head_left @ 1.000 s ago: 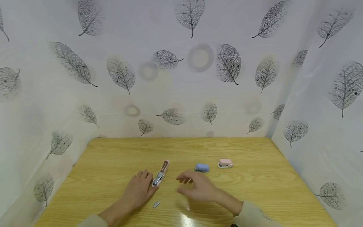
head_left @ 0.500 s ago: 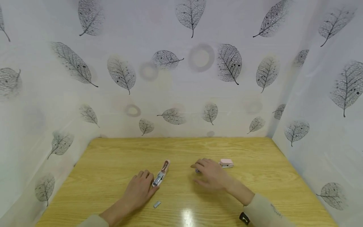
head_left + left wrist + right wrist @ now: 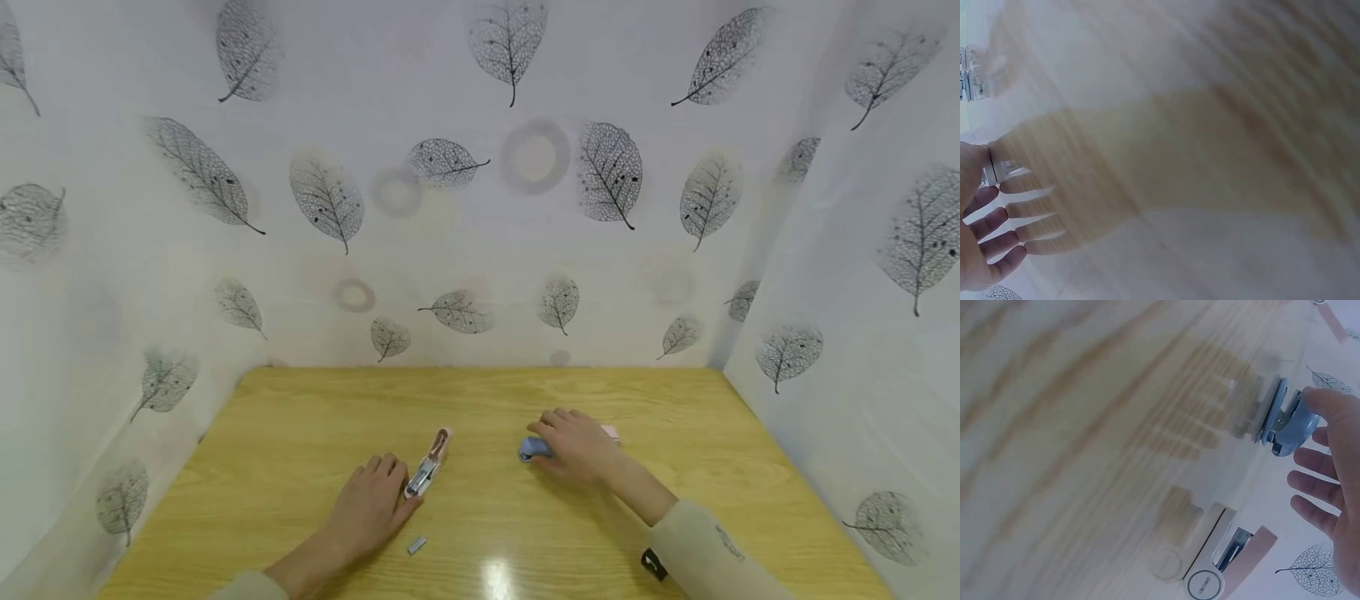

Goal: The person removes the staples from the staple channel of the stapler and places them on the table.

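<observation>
My left hand [image 3: 367, 510] rests on the table and holds the near end of a pink and white stapler [image 3: 427, 468] between thumb and index finger. This stapler is swung open, its metal magazine showing. A small grey strip of staples [image 3: 417, 545] lies just below my left thumb. My right hand [image 3: 579, 448] pinches a small blue stapler [image 3: 1297, 428] by thumb and index finger, the other fingers spread beside it. In the head view the hand covers the blue stapler's right part. A second pink and white stapler [image 3: 1244, 553] stands close by, mostly hidden behind that hand in the head view.
The wood-grained table [image 3: 480, 400] is glossy and reflects the hands. White sheeting [image 3: 480, 242] with a leaf print encloses its back and both sides. A black object [image 3: 654, 564] sits at the right sleeve's edge.
My right hand has moved right and away from me, over to the blue stapler, and now grips it. The blue stapler looks slightly turned. My left hand stays at the open pink stapler.
</observation>
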Available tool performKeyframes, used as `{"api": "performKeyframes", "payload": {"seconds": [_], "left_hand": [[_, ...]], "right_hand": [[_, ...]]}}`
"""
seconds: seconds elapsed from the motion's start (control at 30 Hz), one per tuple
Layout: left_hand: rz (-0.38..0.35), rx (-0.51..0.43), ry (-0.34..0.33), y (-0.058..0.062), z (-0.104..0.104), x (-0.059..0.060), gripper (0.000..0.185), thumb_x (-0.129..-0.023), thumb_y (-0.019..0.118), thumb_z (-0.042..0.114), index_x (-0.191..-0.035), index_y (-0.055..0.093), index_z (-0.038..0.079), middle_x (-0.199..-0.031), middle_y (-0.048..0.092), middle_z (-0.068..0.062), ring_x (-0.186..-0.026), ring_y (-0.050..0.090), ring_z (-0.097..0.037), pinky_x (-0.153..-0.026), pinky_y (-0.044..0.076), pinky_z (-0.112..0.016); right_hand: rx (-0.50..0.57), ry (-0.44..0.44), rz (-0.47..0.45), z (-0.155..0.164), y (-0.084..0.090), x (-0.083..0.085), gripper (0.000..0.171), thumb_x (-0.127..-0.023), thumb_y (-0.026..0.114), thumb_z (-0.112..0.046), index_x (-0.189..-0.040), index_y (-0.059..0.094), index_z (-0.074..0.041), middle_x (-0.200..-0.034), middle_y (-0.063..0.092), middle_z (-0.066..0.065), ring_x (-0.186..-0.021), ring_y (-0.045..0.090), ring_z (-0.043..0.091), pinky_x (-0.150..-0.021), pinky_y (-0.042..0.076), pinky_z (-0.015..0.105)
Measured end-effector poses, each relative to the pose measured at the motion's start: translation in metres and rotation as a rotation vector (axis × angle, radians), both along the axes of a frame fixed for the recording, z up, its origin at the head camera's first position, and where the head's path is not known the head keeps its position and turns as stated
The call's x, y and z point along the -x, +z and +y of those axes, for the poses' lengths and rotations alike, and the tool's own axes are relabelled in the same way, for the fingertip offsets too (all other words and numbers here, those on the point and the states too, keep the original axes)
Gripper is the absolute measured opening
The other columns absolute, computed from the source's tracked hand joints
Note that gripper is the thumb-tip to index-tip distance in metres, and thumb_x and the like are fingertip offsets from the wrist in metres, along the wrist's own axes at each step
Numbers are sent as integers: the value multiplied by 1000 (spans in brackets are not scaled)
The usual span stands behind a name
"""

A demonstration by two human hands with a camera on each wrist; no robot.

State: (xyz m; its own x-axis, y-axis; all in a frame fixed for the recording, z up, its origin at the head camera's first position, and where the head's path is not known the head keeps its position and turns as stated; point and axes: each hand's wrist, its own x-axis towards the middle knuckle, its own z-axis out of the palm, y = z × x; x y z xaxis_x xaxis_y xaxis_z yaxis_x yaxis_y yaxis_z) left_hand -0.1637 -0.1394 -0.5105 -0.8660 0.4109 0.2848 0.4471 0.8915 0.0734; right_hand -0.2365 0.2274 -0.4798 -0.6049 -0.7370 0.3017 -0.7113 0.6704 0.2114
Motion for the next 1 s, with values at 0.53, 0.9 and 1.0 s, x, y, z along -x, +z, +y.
{"api": "performKeyframes", "payload": {"seconds": [0.53, 0.9, 1.0], "left_hand": [[-71, -22, 42, 3, 1, -2, 35, -94, 76, 46, -101, 63, 15, -97, 62, 0, -84, 56, -12, -73, 52, -33], [-67, -138, 85, 3, -2, -5, 35, -92, 80, 44, -103, 65, 14, -100, 64, 0, -86, 57, -12, -71, 50, -30], [-15, -181, 86, 4, 1, -7, 35, -90, 82, 41, -105, 67, 13, -103, 67, -1, -90, 62, -14, -72, 52, -30]], "right_hand": [[-12, -4, -90, 2, -5, 3, 36, -95, 78, -38, -120, 71, -13, -103, 69, 0, -92, 65, 16, -81, 58, 35], [25, 2, -148, 1, -7, -1, 33, -94, 80, -33, -120, 72, -14, -105, 71, 1, -94, 65, 17, -80, 58, 34], [41, 12, -167, 1, -7, -3, 32, -93, 81, -31, -119, 73, -14, -102, 69, -1, -91, 64, 14, -79, 57, 31]]}}
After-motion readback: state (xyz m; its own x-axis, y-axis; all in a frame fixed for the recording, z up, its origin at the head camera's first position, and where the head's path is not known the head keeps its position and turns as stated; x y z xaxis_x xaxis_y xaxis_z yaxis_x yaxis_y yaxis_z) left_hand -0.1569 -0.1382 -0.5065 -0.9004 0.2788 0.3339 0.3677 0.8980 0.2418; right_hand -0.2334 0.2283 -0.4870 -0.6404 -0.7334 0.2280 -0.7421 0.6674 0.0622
